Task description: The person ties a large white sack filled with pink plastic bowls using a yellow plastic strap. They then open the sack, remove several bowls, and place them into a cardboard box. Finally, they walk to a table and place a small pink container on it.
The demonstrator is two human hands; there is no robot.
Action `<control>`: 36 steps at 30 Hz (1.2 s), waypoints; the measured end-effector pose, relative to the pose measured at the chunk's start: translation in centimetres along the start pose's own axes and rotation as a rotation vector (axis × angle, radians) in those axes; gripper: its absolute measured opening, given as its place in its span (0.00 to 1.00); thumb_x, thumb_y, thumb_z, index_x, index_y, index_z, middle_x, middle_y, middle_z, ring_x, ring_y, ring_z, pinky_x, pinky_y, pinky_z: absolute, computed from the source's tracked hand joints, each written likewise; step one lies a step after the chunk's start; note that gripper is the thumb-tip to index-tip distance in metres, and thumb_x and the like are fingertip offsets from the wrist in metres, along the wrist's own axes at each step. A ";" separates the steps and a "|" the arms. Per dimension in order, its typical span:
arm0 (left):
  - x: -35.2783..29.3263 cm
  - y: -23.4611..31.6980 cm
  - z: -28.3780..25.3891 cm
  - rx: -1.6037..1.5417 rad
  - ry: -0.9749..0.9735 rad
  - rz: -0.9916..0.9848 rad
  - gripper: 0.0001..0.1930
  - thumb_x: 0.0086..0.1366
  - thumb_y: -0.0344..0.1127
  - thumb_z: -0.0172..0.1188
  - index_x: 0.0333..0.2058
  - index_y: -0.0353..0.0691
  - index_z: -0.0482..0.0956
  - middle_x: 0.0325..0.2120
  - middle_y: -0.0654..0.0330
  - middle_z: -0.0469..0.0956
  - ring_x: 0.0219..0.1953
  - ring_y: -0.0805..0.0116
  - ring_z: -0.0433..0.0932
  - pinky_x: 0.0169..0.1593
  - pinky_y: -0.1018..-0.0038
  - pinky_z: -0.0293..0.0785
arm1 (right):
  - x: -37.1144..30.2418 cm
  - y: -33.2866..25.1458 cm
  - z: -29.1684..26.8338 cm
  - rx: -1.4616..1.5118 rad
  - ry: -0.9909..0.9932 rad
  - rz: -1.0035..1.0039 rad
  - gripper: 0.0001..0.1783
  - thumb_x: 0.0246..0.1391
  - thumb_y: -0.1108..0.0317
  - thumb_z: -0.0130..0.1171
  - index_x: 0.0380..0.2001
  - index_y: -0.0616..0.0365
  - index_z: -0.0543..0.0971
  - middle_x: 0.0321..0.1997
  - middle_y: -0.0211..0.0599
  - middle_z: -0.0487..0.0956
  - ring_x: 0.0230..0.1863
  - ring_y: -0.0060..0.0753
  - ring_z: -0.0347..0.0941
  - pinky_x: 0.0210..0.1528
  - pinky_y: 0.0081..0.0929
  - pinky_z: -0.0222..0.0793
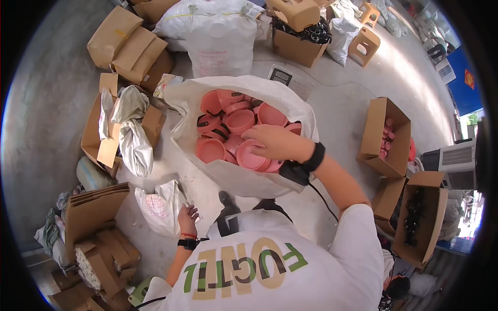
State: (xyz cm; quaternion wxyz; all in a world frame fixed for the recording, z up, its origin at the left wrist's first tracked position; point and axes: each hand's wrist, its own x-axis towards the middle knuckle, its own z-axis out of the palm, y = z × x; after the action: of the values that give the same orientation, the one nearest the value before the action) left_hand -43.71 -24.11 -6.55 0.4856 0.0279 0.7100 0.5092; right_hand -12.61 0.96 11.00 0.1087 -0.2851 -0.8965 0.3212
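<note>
A large white woven sack (179, 136) stands open in front of me, holding several pink round plastic cups, some with dark bands. My right hand (272, 141) reaches over the sack's right side into it. Its thumb and fingers close on the rim of a pink cup (251, 156) near the front of the pile; the far fingertips are partly hidden. Low on the left hangs my left hand (188, 216), holding nothing, its loosely bent fingers apart. Beside it on the floor is a smaller white plastic bag (158, 210).
On the right stand a carton (369, 137) of small pink parts and a carton (441, 220) of black parts. Cardboard boxes (127, 54) and flattened cartons (98, 199) line the left. Beyond the sack are a full white bag (220, 52), a floor scale (293, 80) and an orange stool (364, 47).
</note>
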 end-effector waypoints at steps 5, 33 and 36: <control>2.3 0.3 -5.2 -0.092 0.042 -0.018 0.19 0.64 0.50 0.43 0.36 0.38 0.67 0.36 0.56 0.71 0.36 0.66 0.70 0.39 0.68 0.66 | 7.8 8.2 10.4 -0.854 0.118 0.061 0.16 0.42 0.66 0.52 0.39 0.55 0.71 0.36 0.38 0.74 0.38 0.39 0.70 0.38 0.30 0.64; 1.7 -2.1 5.3 0.147 -0.098 -0.090 0.21 0.63 0.51 0.42 0.35 0.36 0.68 0.36 0.53 0.73 0.35 0.64 0.72 0.38 0.69 0.67 | -24.5 10.3 14.9 1.573 1.706 0.926 0.25 0.47 0.67 0.50 0.49 0.64 0.64 0.48 0.46 0.68 0.45 0.38 0.71 0.42 0.33 0.71; 1.2 -2.6 7.2 0.171 -0.146 -0.097 0.22 0.63 0.52 0.42 0.38 0.34 0.68 0.37 0.53 0.73 0.37 0.63 0.72 0.39 0.68 0.68 | -27.0 11.5 17.4 1.787 1.641 1.086 0.23 0.46 0.64 0.50 0.48 0.59 0.66 0.44 0.42 0.71 0.42 0.37 0.72 0.38 0.33 0.71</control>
State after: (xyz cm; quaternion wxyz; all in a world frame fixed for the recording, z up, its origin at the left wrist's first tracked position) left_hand -38.02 -19.70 -9.37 0.5557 0.0718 0.7143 0.4192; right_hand 7.83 -16.41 -10.09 0.6222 -0.5453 0.1732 0.5344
